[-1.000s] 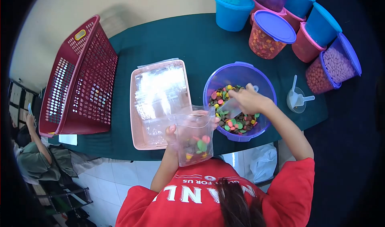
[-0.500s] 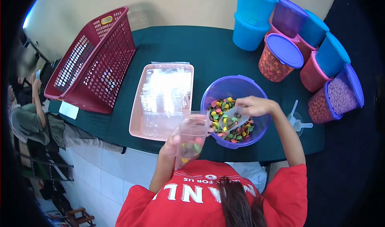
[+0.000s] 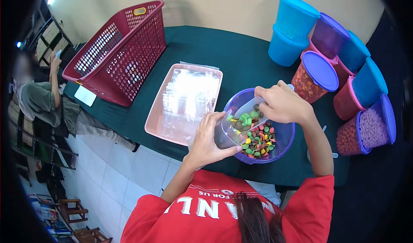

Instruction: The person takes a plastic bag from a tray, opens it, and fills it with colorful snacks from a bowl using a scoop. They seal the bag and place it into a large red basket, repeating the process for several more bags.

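My left hand is wrapped round a clear plastic bag, its mouth over the left rim of the purple tub. In my right hand is a clear scoop, loaded with green and brown candies and tilted at the bag's opening. Below the scoop, inside the tub, lie colourful candies in green, red, yellow and brown. A pink tray to the left holds a stack of clear bags.
A maroon basket stands at the back left. Lidded tubs, among them a blue one and a candy-filled one, crowd the right side. Another scoop lies behind my right arm. A seated person is at the far left.
My right hand has lifted the scoop out of the candies to the bag. My left hand has brought the bag up to the tub's rim. The camera view has shifted.
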`<state>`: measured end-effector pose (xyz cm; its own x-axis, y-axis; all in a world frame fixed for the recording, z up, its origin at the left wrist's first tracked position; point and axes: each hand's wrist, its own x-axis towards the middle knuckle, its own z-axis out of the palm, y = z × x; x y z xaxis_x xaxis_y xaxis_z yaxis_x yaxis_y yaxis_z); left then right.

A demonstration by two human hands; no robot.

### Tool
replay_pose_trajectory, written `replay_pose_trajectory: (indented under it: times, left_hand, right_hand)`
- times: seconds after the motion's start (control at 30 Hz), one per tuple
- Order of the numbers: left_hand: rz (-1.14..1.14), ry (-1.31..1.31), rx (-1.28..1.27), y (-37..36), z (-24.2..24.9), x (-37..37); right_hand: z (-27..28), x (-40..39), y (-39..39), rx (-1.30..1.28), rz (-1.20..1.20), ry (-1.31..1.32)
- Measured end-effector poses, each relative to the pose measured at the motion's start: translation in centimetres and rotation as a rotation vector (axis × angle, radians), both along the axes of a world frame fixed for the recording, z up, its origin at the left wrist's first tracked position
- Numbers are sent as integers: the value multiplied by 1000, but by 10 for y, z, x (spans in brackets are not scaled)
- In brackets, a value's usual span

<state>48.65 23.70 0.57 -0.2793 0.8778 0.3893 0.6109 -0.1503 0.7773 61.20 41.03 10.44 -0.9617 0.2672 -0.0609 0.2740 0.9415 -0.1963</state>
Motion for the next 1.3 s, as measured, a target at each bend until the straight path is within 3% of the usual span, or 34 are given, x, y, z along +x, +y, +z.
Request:
replay_pose_trajectory:
  times: [0.23,0.5,0.67,0.73,0.8,0.87,1.0,1.03,1.07,1.13,1.2,1.27,1.3]
  left_hand:
    - [-52,12,-31,4,1,-9]
    - [-177,-142,-66,1,-1,-36]
    - [-282,-275,-36,-4,-10,-64]
    - [-470,-881,-62,-6,-14,-77]
    - [-548,-916,-90,-8,-16,-90]
    - [-659,-1362,43,-11,-7,-94]
    - [-386,-1559,2,-13,-13,-108]
    - [-632,-1731,-19,-12,-8,-107]
    - [-642,-1728,-30,-11,-9,-108]
    - [-574,-1657,-323,-9,-10,-109]
    - [-695,-1599,-342,-9,-8,-105]
    - [-847,-1441,-477,-8,-7,-102]
    - [-782,-1445,-486,-9,-3,-96]
  right_hand:
    - [2,3,-7,54,-75,20]
    - [5,11,-5,-234,-280,112]
    - [-15,29,-8,-17,-509,54]
    - [-28,35,-9,-150,-508,-40]
    - [-44,42,-7,-205,-482,4]
    - [-47,41,-11,-355,-596,30]
    - [-31,35,-17,-376,-616,95]
    - [-23,31,-19,-379,-603,115]
    - [-16,26,-22,-379,-614,121]
    - [-5,16,-26,-374,-613,251]
    - [-2,9,-21,-370,-614,268]
    - [3,-2,-21,-269,-452,346]
    - [4,-6,-20,-286,-439,328]
